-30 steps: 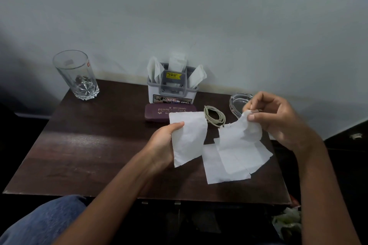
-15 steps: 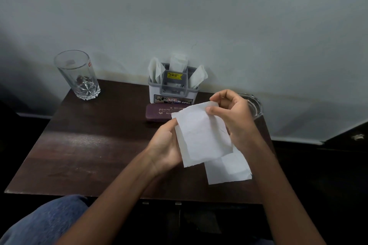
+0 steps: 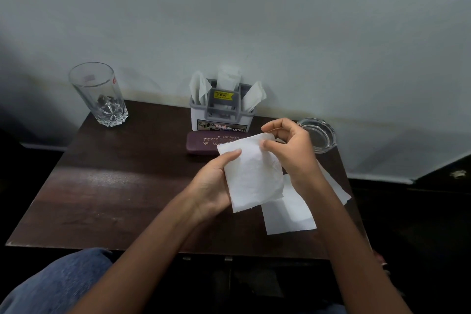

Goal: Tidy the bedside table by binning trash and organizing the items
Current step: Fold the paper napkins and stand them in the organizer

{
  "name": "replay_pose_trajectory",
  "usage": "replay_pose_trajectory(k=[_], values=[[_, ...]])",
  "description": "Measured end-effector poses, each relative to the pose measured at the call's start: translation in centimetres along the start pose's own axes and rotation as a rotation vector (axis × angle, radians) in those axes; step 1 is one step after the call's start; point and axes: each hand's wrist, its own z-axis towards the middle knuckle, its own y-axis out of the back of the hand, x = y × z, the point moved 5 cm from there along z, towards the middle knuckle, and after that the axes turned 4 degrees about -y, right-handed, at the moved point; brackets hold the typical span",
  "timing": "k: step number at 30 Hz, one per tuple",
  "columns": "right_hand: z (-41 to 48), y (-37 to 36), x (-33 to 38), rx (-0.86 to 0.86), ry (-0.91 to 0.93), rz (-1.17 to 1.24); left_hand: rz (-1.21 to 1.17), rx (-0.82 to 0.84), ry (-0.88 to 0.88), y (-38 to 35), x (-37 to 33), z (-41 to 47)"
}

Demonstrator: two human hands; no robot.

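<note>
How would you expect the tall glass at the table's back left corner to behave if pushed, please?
The glass is tall and narrow, so a push near its rim would probably tip it. Its thick cut base may let a low push slide it. Standing near the table edge, it could fall and break.

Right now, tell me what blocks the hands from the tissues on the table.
Nothing visible lies on the table tissues, but the left hand and right hand both hold another tissue, which covers their left edge in this view.
</note>
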Motion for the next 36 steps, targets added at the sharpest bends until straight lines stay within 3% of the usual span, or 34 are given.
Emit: replay_pose_trajectory(k=[5,7,10,12,16,20,24,28,32,36], values=[[1.0,2.5,-0.3,0.038,-0.045,0.046,0.012,-0.072,0.007,0.6,-0.1,0.0],[2.0,6.0,-2.0,-0.118,-0.071,-0.023,0.016,-0.091,0.014,0.9,-0.1,0.1],[2.9,10.8,-6.0,-0.361,-0.136,-0.394,0.023,-0.116,0.0,1.1,-0.2,0.1],[3.1,12.0,-8.2,-0.351,-0.179,-0.553,0.03,-0.134,-0.006,1.1,-0.2,0.1],[3.7,11.2,-10.1,-0.217,-0.185,-0.648,0.052,-0.157,-0.001,1.0,-0.1,0.1],[4.3,10.0,-11.3,-0.218,-0.126,-0.751,0.079,-0.173,0.006,1.0,0.2,0.3],[4.3,10.0,-11.3,-0.292,-0.113,-0.647,0.082,-0.176,0.005,1.1,0.1,0.5],[4.2,10.9,-9.7,-0.375,-0.135,-0.381,0.092,-0.187,-0.007,1.3,0.0,0.6],[3.6,10.7,-6.4,-0.423,-0.041,-0.117,0.073,-0.201,-0.012,1.3,-0.1,0.6],[2.1,8.8,-1.4,-0.242,0.081,0.007,0.053,-0.189,-0.015,1.2,-0.2,0.5]])
